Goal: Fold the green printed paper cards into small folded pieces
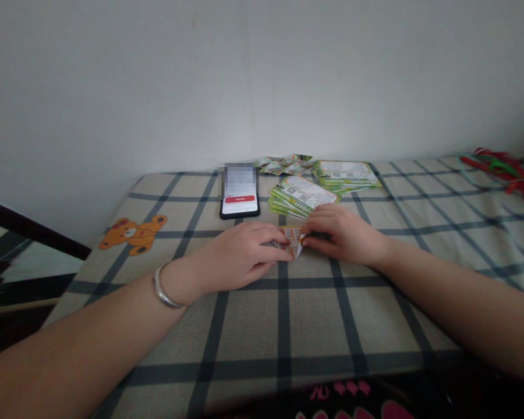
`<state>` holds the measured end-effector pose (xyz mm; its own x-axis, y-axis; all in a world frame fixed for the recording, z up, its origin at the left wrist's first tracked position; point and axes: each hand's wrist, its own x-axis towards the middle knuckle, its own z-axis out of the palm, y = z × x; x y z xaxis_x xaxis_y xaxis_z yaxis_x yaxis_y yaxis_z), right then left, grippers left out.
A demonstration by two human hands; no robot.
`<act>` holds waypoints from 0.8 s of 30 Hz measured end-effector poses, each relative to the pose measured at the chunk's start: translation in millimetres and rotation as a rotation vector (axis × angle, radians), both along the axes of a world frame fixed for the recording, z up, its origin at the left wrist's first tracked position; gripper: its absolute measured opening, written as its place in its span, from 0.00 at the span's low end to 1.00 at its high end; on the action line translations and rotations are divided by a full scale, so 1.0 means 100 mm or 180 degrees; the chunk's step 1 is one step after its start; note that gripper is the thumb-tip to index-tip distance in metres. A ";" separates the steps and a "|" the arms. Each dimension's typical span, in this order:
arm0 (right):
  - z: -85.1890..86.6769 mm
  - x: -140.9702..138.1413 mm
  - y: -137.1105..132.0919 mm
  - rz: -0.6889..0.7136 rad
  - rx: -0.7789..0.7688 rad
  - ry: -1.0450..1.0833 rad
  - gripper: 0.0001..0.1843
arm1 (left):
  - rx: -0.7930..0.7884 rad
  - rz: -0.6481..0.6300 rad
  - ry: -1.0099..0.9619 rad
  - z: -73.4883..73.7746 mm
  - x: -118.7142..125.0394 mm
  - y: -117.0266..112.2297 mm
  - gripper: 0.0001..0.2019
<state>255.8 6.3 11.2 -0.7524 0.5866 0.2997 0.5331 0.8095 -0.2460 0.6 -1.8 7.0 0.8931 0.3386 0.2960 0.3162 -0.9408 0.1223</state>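
Observation:
A small printed paper, partly folded, lies on the checked tablecloth between my hands. My left hand, with a silver bangle at its wrist, presses the paper's left side with its fingers. On the other side, my right hand pinches the paper's right edge, where a white folded corner stands up. Fingers cover much of the sheet. Just beyond my right hand is a fanned pile of green and white printed leaflets.
Behind lie a second leaflet stack and several folded paper pieces near the wall. A lit phone rests left of them. An orange bear figure is at the left; red and green cloth sits at far right.

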 end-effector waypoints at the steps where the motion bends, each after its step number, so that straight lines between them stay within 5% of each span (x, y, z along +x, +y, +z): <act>1: -0.01 -0.01 0.01 -0.0042 0.0018 -0.0008 0.10 | 0.0006 0.0005 -0.0001 0.00 0.00 0.00 0.17; 24: -0.12 -0.10 -0.03 -0.0668 -0.0008 0.0227 0.08 | 0.0227 0.0001 -0.0096 -0.01 0.03 -0.04 0.14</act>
<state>245.7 2.9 -0.3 -0.5907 0.7289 0.3460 0.6710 0.6819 -0.2912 3.6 -5.7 5.7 0.8833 0.3161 0.3463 0.3138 -0.9473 0.0645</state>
